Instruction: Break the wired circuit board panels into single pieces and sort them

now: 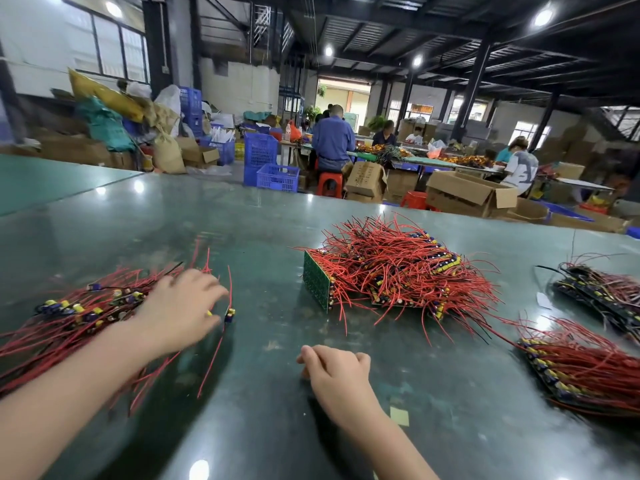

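On the glossy dark-green tabletop [263, 220], the left hand [180, 306] lay blurred with fingers spread, its grip released, over a flat pile of single boards [79, 313] trailing thin red wires. The right hand [337, 370] rested loosely curled, holding nothing. A green rectangular panel stack [377, 275] bristled beyond.

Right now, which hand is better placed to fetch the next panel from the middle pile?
Probably the right hand: it rests on the table, apparently holding nothing, nearer the middle pile. The left hand is over the pile of singles.
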The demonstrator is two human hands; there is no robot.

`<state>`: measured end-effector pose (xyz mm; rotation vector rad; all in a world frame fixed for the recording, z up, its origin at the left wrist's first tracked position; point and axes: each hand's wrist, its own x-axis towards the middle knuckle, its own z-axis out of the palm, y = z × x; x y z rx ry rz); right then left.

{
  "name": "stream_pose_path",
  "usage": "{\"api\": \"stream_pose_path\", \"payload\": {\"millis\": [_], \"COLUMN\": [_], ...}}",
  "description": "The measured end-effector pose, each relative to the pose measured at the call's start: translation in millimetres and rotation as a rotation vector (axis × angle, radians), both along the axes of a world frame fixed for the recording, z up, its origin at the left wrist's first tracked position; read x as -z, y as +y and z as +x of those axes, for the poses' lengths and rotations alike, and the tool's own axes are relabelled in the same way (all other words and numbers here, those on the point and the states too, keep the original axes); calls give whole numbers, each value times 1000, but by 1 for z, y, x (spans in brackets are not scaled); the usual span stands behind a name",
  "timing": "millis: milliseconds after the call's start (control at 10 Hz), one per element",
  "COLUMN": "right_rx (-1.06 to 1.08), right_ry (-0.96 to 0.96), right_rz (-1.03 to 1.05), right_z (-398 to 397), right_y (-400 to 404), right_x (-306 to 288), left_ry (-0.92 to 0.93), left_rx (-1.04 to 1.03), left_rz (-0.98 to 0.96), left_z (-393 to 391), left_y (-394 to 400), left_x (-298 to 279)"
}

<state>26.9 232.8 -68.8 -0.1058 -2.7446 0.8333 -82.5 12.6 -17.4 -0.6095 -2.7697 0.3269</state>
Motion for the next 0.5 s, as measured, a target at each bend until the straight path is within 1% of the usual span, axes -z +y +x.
{"api": "stream_pose_path", "payload": {"millis": [100, 200, 300, 400, 500], "right_rx": [3, 0, -12, -14, 6], "right_ry": [20, 14, 22, 17, -3], "right_rz": [12, 8, 47, 85, 66], "right_z": [1, 2, 2, 2, 0], "right_y": [1, 2, 3, 4, 3], "right_x": [-1, -1, -2, -3, -4], "left_ry": [-171, -189, -132, -69, -50], "left_rx": [57, -29, -95, -53, -64], "left_rz": [-114, -180, -192, -230, -279], "left_z": [-5, -19, -31, -31, -36], "left_y": [29, 30, 11, -13, -37], "left_x": [27, 46, 53, 61, 63]}}
